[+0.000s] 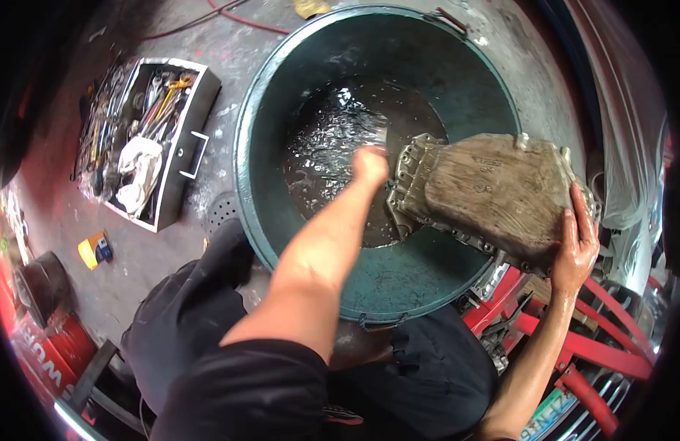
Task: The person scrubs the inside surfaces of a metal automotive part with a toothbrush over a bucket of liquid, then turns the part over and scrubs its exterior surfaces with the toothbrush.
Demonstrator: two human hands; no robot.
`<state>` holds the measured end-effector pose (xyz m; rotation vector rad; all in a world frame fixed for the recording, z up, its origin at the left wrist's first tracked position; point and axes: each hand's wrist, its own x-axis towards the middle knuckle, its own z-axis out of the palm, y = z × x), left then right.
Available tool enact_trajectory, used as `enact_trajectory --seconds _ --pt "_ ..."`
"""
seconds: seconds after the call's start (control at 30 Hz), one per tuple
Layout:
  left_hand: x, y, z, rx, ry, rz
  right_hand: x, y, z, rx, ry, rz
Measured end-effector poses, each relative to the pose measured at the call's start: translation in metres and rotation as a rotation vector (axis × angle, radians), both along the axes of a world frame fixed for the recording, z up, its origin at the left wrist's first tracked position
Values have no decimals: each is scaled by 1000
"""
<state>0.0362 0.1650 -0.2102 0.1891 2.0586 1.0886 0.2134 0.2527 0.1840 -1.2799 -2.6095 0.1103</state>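
My left hand [371, 165] reaches over the liquid in a big green tub [244, 147], its fingers closed. A pale, motion-blurred, brush-like tool [374, 134] shows just past the fist; its exact kind cannot be made out. My right hand [579, 242] grips the right end of a dirty metal oil pan [494, 191], fingers spread along its edge. The pan is tilted over the tub's right side, its flat grimy underside facing me and its bolt-holed flange at the left. Dark, rippling liquid [321, 158] covers the tub's bottom.
Left of the tub, an open metal drawer [189, 147] holds wrenches, other tools and a white rag [137, 173]. A yellow-and-blue box [95, 251] lies on the floor. Red metal framework [575, 342] stands at lower right. A red hose [251, 22] runs behind the tub.
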Motion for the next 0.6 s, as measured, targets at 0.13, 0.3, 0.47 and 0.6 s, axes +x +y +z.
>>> enact_trajectory --seconds 0.13,0.3,0.47,0.6 --pt "58 -18 91 175 -793 105 -2 -2 -1 -59 75 2" --pt "79 -30 63 -168 -457 -256 0 0 -3 -92 91 14" --pt "115 -37 136 -100 -333 -121 2 1 -1 -88 73 3" --pt "139 -59 123 -130 -259 -201 -2 4 -3 -79 68 -3"
